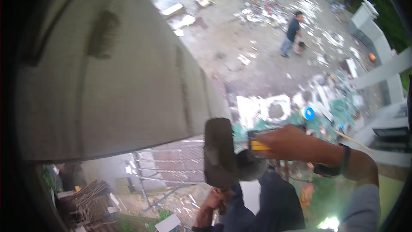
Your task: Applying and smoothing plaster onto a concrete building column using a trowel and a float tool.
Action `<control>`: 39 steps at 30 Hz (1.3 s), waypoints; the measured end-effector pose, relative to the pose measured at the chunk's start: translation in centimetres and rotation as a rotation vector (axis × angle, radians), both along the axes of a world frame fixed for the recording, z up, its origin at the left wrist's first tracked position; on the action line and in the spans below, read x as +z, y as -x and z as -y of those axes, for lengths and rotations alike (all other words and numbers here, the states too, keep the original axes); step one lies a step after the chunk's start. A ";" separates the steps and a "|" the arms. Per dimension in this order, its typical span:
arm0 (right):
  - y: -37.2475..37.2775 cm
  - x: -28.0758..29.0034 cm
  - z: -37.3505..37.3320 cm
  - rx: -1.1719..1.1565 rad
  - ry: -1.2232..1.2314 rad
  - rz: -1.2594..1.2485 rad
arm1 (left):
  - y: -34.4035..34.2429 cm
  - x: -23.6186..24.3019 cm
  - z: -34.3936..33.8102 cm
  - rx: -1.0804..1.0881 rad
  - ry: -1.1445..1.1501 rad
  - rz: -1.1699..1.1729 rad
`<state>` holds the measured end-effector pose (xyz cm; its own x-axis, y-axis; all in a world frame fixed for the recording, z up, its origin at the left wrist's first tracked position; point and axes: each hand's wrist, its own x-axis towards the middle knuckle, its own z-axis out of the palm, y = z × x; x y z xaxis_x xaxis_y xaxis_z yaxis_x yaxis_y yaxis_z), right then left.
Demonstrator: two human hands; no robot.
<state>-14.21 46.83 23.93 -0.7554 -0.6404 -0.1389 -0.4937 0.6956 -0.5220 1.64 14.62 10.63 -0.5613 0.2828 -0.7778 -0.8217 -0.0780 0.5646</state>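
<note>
My left hand is closed round the handle under a flat, grey mortar-covered tool, which stands on end and shows a ragged right edge. My right hand, with a dark band at the wrist, grips a tool with a yellow and black handle; its working end is unclear. A rounded grey mass, perhaps mortar, sits between the two tools. Left of them spreads a large pale grey wall surface, with darker wet-looking patches and streaks on it.
Far below lies a yard strewn with rubble, where a person in a dark shirt walks with a load in hand. Metal scaffold frames stand under the wall's lower edge. A bundle of sticks lies at the lower left.
</note>
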 end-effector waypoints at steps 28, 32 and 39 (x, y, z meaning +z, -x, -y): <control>13.0 11.5 13.4 -0.131 1.375 0.163 | -6.6 -2.4 0.0 -0.019 0.081 0.027; 11.1 10.6 13.9 -0.079 1.413 0.133 | -7.9 -3.6 0.7 0.043 0.093 0.111; 9.8 8.6 13.2 -0.030 1.270 -0.099 | -6.5 -3.0 -0.3 -0.131 0.131 0.063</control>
<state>-23.97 33.67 32.57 -0.7436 -0.2636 0.6145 -0.5616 -0.2526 -0.7879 8.16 14.93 7.62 -0.4756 0.2439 -0.8452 -0.8538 0.1031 0.5102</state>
